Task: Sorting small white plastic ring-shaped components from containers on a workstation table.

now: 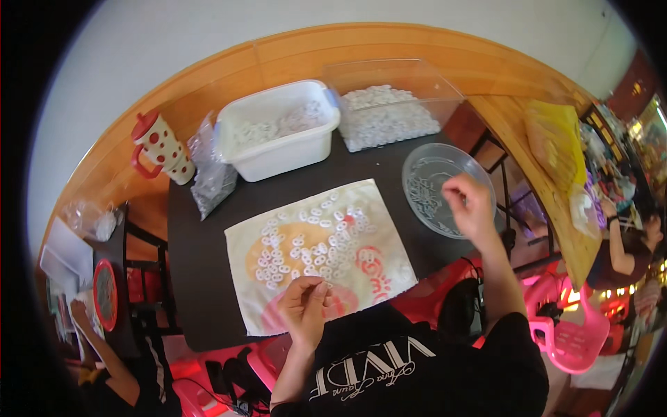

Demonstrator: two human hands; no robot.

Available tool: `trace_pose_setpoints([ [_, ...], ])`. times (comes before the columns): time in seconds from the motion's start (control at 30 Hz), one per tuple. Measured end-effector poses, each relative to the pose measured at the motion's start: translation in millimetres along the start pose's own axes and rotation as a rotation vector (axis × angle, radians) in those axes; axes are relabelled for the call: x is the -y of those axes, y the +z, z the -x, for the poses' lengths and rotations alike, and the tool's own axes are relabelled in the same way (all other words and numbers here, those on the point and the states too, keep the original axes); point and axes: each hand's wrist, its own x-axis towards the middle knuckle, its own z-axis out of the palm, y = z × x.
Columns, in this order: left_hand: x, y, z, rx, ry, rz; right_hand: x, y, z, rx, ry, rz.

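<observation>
My left hand (pixel 304 309) is closed in a pinch above the near edge of a cream cloth (pixel 243 240). A small pale piece shows at its fingertips, too small to make out. Many small white oval plastic pieces (pixel 321 258), each with a hole or slot, lie scattered on the cloth. My right hand (pixel 472 208) hovers over a round clear tub (pixel 417 221), its thumb and fingertips pressed together. What they hold, if anything, is hidden. Thin grey metal-looking bits (pixel 422 194) lie in the tub.
Along the back of the dark table (pixel 198 292) stand a spotted tumbler (pixel 164 149), a plastic bag (pixel 212 174), a white bin (pixel 281 160) and a clear box (pixel 389 118) of white pieces. Other people's arms (pixel 104 340) show at far left and right. A pink stool (pixel 573 333) stands at right.
</observation>
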Motion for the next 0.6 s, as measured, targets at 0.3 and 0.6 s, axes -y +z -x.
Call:
trace_pose_setpoints([
  [0.3, 14, 18, -5, 0.045, 0.075, 0.009, -63, -53, 20, 0.389, 0.088, 0.337],
  [0.6, 24, 20, -6, -0.008, 0.081, -0.072, -31, -32, 12, 0.697, -0.059, 0.275],
])
